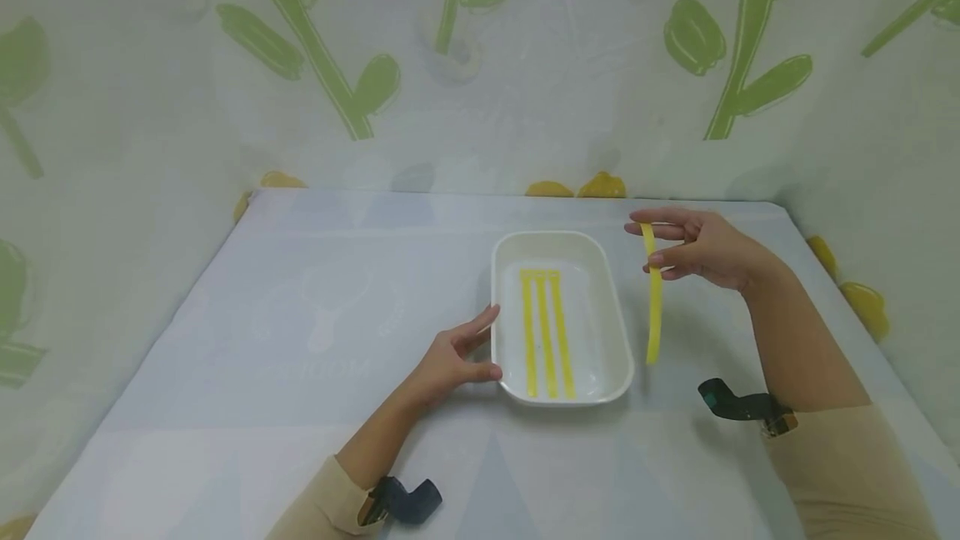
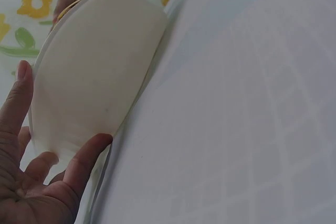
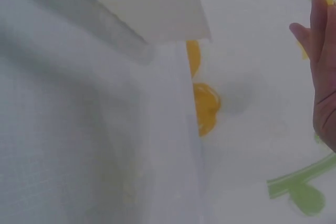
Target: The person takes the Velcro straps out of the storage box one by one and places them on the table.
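A white rectangular tray (image 1: 600,307) sits on the table. On its floor lie three long yellow strips (image 1: 547,332) side by side, with a short yellow piece across their far ends. At the tray's left side, my left hand (image 1: 450,361) touches the rim and wall with fingers and thumb spread; the left wrist view shows them against the outer wall (image 2: 100,61). Right of the tray, my right hand (image 1: 708,248) pinches another yellow strip (image 1: 655,315) near its top, and the strip hangs down in the air. Only part of this hand (image 3: 328,66) shows in the right wrist view.
A pale patterned cloth (image 1: 322,407) covers the table. Behind it and at both sides stand white walls (image 1: 540,115) printed with green stems and yellow flowers. A dark wrist device (image 1: 738,402) sits at the right sleeve, and another (image 1: 408,502) at the left.
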Demonstrator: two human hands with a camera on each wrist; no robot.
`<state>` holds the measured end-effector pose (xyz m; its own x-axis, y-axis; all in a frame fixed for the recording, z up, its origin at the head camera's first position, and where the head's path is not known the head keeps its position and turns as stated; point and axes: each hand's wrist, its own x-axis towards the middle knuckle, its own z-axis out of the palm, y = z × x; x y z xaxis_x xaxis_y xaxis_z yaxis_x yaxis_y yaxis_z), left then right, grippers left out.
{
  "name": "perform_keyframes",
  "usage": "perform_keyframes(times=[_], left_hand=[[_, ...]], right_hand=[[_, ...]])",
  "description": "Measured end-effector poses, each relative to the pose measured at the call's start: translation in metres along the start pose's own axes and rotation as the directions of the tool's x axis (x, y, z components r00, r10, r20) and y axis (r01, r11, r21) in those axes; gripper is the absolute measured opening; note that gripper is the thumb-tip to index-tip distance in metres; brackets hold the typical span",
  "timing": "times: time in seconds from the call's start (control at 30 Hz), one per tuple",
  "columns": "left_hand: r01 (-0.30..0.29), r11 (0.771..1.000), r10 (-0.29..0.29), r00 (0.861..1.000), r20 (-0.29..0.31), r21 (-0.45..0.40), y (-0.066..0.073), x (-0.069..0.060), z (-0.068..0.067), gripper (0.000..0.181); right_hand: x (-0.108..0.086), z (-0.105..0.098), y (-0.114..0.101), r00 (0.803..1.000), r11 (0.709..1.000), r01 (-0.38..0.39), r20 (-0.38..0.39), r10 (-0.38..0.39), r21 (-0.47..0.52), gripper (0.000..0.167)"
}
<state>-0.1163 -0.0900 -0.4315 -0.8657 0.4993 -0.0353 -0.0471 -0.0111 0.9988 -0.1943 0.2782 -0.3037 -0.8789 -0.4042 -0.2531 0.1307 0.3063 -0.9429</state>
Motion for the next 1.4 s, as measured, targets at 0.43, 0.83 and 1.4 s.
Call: perform_keyframes(times=[0.43, 0.83, 1.4], left_hand=[[0.000, 1.000, 0.000, 1.000, 0.010, 0.004, 0.001, -0.001, 0.000, 0.105], [0.020, 0.999, -0.020, 1.000, -0.005, 0.033, 0.001, -0.002, -0.001, 0.102], [0.035, 0.998, -0.034, 0.999, -0.018, 0.051, 0.002, -0.001, 0.001, 0.095]], right_hand=[[-0.010, -0.003, 0.049, 0.999, 0.996, -0.003, 0.052, -0.002, 0.092, 0.060], [0.004, 0.011, 0.083, 0.999, 1.000, -0.001, 0.041, 0.002, -0.020, 0.069], [0.020, 0.021, 0.098, 0.995, 0.961, 0.012, -0.087, -0.037, -0.278, 0.073]])
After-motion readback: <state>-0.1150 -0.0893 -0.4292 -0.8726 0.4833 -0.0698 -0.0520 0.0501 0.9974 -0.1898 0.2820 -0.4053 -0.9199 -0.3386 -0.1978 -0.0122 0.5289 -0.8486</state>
